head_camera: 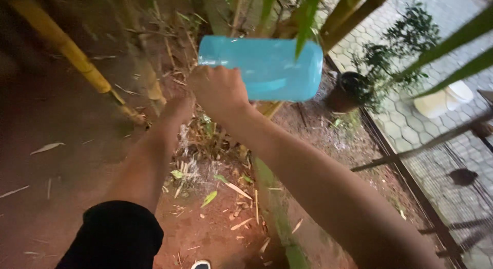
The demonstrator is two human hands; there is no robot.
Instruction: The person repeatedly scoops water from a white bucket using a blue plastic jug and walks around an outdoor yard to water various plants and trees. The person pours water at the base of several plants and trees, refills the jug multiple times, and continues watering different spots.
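Observation:
My right hand (220, 89) grips a translucent blue plastic container (264, 67), tipped on its side above the base of a bamboo clump. Water (186, 145) spills from it onto dry leaves and red soil (215, 217). My left hand (177, 108) reaches forward beneath the container, close to the falling water and the bamboo stems; its fingers are hidden behind my right hand, so what it holds is unclear. A black sleeve covers my upper left arm.
Yellow bamboo stems (77, 56) lean at the left. A potted shrub (375, 68) stands at the right beside a wire fence (436, 187). Beyond lies hexagonal paving with a white pot (441, 100). Green leaves hang in front of the camera.

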